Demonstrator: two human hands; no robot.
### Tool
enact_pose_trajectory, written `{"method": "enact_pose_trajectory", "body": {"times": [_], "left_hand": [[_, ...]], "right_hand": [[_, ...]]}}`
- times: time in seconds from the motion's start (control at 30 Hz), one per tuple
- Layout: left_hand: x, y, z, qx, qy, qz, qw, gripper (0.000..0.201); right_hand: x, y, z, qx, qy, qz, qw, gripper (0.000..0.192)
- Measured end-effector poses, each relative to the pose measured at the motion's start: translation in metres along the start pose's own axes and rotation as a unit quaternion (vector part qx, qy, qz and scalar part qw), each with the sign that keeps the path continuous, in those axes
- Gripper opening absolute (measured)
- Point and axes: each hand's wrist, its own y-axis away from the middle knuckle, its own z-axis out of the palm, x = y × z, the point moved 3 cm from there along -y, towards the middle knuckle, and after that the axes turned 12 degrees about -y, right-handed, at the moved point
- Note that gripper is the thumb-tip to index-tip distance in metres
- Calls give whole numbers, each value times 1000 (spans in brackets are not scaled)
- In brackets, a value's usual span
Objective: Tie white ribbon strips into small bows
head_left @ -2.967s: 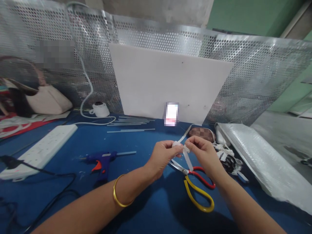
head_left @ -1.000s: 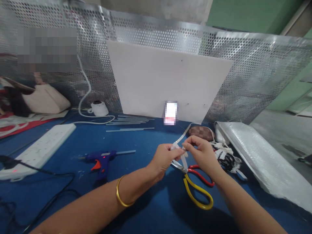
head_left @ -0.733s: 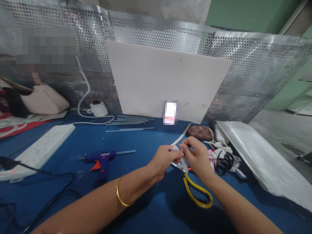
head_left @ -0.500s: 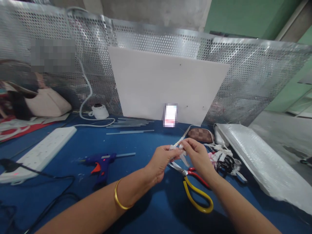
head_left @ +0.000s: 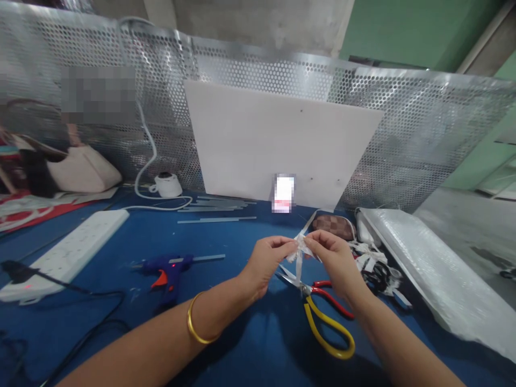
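Between my two hands is a white ribbon bow point(head_left: 299, 248), its loops gathered at the middle and a tail hanging down. My left hand point(head_left: 269, 262) pinches its left side between thumb and fingers. The right side is pinched by my right hand point(head_left: 331, 258). Below them on the blue table lie scissors point(head_left: 305, 291) with one yellow and one red handle, blades partly spread. A narrow pale strip point(head_left: 308, 223) runs from behind the bow toward the back. The fingers cover part of the bow.
A blue glue gun point(head_left: 171, 269) with a glue stick in it lies left, near a white power strip point(head_left: 86, 236). Loose glue sticks point(head_left: 217, 219) lie behind. Right are a checkered pouch point(head_left: 332, 227), ribbon scraps point(head_left: 377, 271) and a plastic-wrapped package point(head_left: 435, 269).
The fingers of both hands have shifted on the ribbon, and its loops now show spread out between them. The tail hangs straighter over the scissors. The whole view has tilted slightly.
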Motion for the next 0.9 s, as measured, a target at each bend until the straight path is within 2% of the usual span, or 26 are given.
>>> {"method": "enact_pose_trajectory", "body": {"times": [0.27,0.5,0.63,0.77,0.83,0.9], "left_hand": [[6,-4,-6,38,-51,54,997,19],[5,-2,-4,16,-38,58,997,27],[2,-3,-4,38,2,47,998,24],[3,-4,-4,44,33,45,997,28],[6,-4,-4,42,9,59,997,28],[8,-3,-5,39,-31,80,996,26]], "right_hand": [[4,2,5,-35,-18,33,999,25],[5,3,7,-40,8,8,999,23],[3,7,8,-47,79,-70,993,21],[-4,12,10,-44,193,-176,964,17],[-2,11,11,-53,187,-152,969,16],[4,9,11,-60,141,-88,984,18]]}}
